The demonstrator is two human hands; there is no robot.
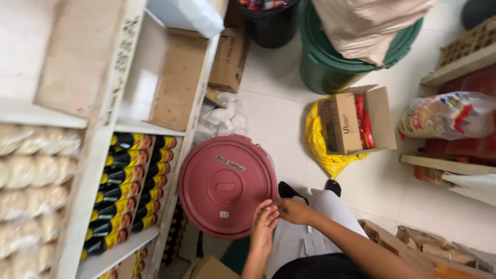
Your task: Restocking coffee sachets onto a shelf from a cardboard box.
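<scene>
Risk: the round pink plastic lid (225,186) could have slid off its container, since both hands met only at its near right rim. The left hand (263,227) was spread, fingers on the rim; the right hand (293,211) was loosely curled beside it, holding nothing. Dark yellow-capped bottles (124,196) stood on the shelf to the left.

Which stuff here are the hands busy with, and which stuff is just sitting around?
Busy with:
left hand and right hand, fingertips together and nothing visibly held, by the edge of the round red lid.

Just sitting around:
dark bottles with yellow labels on the shelf
open cardboard box on a yellow bag
green bin
bagged bread
</scene>
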